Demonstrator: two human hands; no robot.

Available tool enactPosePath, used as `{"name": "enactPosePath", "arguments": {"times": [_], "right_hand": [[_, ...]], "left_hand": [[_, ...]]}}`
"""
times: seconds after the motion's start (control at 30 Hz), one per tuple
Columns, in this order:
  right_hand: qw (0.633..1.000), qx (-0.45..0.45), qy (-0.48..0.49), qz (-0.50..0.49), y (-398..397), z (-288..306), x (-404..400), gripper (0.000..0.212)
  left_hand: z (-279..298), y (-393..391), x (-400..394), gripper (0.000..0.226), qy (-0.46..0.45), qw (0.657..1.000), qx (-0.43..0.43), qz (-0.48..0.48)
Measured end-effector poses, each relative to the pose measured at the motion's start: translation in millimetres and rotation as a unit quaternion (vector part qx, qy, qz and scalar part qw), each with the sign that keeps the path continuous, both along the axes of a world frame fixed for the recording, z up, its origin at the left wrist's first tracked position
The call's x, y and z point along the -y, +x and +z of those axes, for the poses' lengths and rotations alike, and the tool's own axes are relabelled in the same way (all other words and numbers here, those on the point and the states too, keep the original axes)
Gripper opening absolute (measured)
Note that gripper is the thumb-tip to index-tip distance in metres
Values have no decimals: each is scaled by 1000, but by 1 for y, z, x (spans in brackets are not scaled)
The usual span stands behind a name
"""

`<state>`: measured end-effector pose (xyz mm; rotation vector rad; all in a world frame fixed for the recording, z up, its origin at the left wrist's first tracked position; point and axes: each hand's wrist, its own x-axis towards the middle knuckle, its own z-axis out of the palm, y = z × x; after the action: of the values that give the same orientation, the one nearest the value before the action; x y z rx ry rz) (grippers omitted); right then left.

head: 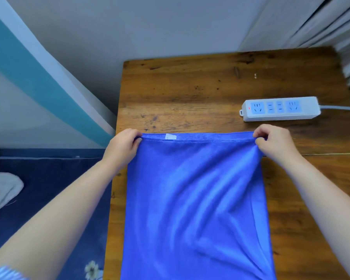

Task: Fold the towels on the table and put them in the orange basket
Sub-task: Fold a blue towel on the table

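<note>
A blue towel (194, 199) lies lengthwise on the wooden table (190, 93), running from mid-table down past the bottom of the view. A small white label shows at its far edge. My left hand (122, 146) pinches the far left corner. My right hand (275, 142) pinches the far right corner. The far edge is pulled straight between them, and wrinkles fan out below the right hand. No orange basket is in view.
A white power strip (279, 109) with blue sockets lies on the table just beyond my right hand, its cable leading off right. Left of the table is dark blue bedding (49, 188) with a white cloth (2, 188). Curtains hang at the far right.
</note>
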<state>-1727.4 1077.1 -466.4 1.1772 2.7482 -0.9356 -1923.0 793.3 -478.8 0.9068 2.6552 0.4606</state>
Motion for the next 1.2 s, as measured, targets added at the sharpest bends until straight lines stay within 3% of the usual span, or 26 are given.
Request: {"name": "enactPosePath", "arguments": {"times": [0.2, 0.33, 0.47, 0.73, 0.97, 1.2], "right_hand": [[990, 89, 84, 65, -7, -21, -12, 24], [978, 76, 145, 129, -8, -29, -13, 17], [971, 95, 129, 180, -6, -36, -13, 18], [963, 117, 118, 213, -12, -30, -22, 16], [986, 68, 32, 152, 0, -13, -28, 7], [993, 38, 16, 112, 15, 17, -13, 8]], "left_hand": [[-18, -13, -25, 23, -86, 996, -23, 23], [-23, -17, -27, 23, -120, 993, -9, -17], [-24, -22, -29, 20, -137, 988, 10, -72], [-23, -26, -30, 20, -165, 982, 26, -85], [-3, -24, -20, 19, -142, 987, 53, -52], [28, -11, -7, 13, -141, 987, 34, -68]]}}
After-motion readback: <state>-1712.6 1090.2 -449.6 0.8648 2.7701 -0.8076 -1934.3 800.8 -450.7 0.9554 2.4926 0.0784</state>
